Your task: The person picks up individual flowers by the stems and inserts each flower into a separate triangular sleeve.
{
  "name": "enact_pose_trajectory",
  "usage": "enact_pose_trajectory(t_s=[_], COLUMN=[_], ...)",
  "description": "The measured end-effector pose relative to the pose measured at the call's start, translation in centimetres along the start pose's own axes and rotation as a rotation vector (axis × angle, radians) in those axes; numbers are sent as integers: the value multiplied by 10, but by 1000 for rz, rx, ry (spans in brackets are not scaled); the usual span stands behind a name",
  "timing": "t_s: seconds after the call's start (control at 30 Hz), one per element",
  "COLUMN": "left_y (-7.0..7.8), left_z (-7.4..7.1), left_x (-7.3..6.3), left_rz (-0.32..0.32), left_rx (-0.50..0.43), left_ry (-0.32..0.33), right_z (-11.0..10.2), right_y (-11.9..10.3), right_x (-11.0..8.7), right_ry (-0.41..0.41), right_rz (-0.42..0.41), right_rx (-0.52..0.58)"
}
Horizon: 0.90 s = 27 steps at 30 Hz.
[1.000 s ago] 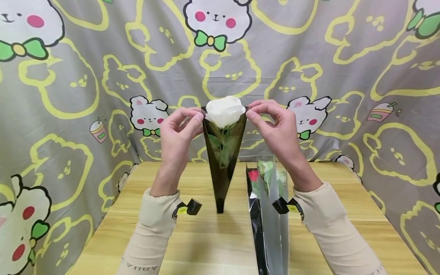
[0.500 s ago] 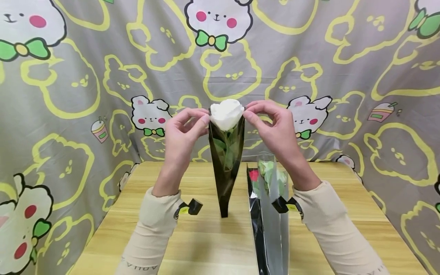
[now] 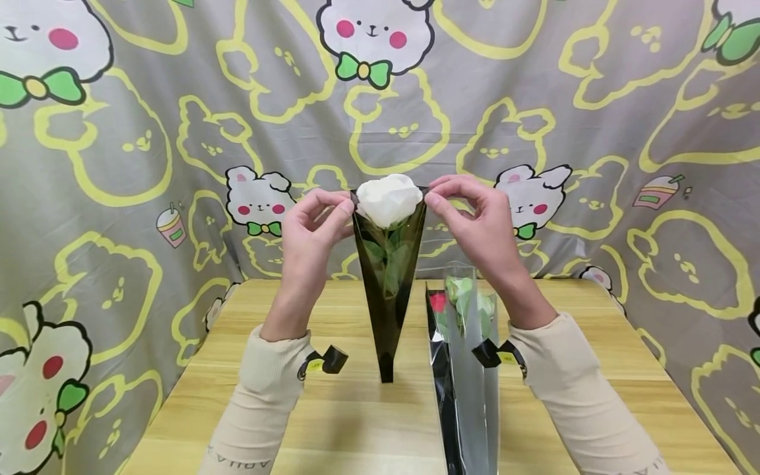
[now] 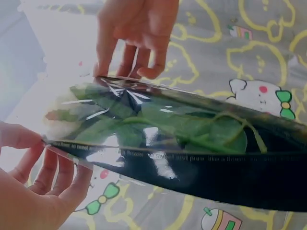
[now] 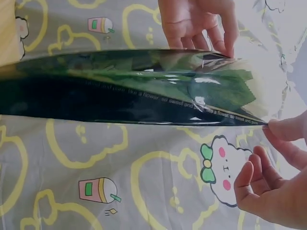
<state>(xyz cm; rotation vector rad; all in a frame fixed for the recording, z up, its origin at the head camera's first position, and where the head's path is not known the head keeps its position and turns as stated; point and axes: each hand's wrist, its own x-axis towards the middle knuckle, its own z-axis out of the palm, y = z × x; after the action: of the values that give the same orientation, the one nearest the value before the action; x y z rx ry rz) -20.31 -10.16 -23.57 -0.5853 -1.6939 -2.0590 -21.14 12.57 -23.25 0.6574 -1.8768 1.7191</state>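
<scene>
A white rose (image 3: 388, 200) with green leaves stands inside a tapered black-and-clear flower sleeve (image 3: 386, 330), its bloom at the wide top opening. My left hand (image 3: 311, 237) pinches the sleeve's top left corner between thumb and fingertips. At the top right corner, my right hand (image 3: 483, 227) pinches the film the same way. The sleeve hangs upright between the hands, narrow end down; whether that end touches the table cannot be told. In the left wrist view the leaves (image 4: 201, 136) show through the glossy film, and small lettering runs along its edge.
Wrapped flowers lie on the wooden table (image 3: 237, 396) below my right forearm: a red bloom (image 3: 437, 303) in a black sleeve (image 3: 445, 402) and pale blooms (image 3: 460, 290) in clear film. A patterned grey curtain (image 3: 380, 138) surrounds the table.
The sleeve's mouth narrowed as the left hand moved right, then widened again as the hands drew apart. The sleeve and rose now hang slightly lower than a second ago.
</scene>
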Motion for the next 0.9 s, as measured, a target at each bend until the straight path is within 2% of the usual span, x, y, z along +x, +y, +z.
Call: enact_pose_trajectory(t_s=[0.2, 0.27, 0.43, 0.67, 0.83, 0.9], left_y=[1, 1, 1, -4, -6, -7], left_z=[11, 11, -1, 6, 11, 10], left_x=[0, 0, 0, -4, -5, -5], left_rz=[22, 28, 18, -3, 1, -3], left_rx=[35, 42, 21, 10, 34, 0], left_ry=[-63, -48, 54, -19, -4, 24], right_z=[8, 10, 3, 13, 22, 24], right_y=[-2, -2, 2, 3, 4, 5], right_x=[1, 0, -2, -8, -15, -17], right_ry=[-10, -12, 6, -9, -9, 3], right_rz=[-26, -38, -42, -65, -91, -113], right_rx=[12, 7, -7, 29, 22, 14])
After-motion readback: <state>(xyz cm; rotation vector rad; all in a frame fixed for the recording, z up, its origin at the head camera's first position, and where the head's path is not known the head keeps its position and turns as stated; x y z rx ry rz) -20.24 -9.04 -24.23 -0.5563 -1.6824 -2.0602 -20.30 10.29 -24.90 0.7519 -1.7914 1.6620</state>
